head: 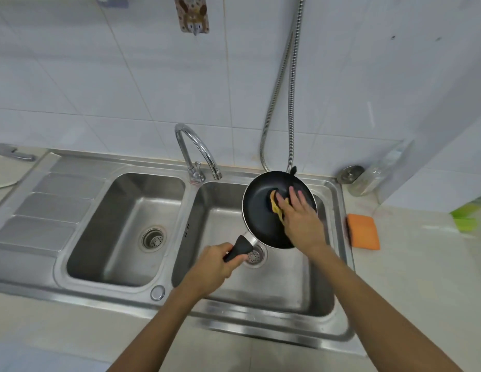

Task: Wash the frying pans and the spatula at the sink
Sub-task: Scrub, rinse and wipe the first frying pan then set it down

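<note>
Holding the pan [261, 210] over the right basin [287, 285] of the sink, tilted, inside facing up toward me, handle [238, 249] pointing down-left. My left hand [212, 267] is wrapped round the handle, fingers curled tight; the handle's flared end and a bit of bare metal neck show beyond my knuckles.

My right hand [298, 218] lies inside the pan, fingers fairly straight and spread, pressing a yellow pad [275, 208] flat against the dark cooking surface. Only the pad's left edge shows past my fingertips; the rest is hidden under my palm.

Right drain [254, 256] sits just below the handle and partly behind it. Left basin [126, 229] holds only its own drain [152, 238]. Faucet [196, 151] arches between the two basins with its spout toward the right one; I can make out no water stream. A small black tip [293, 171] shows behind the pan's far rim; cannot tell what it belongs to.

Counter, right of sink: orange sponge [363, 232] just beside the rim, well apart from the pan. A metal hose [285, 103] hangs down the tiled wall behind the pan.
</note>
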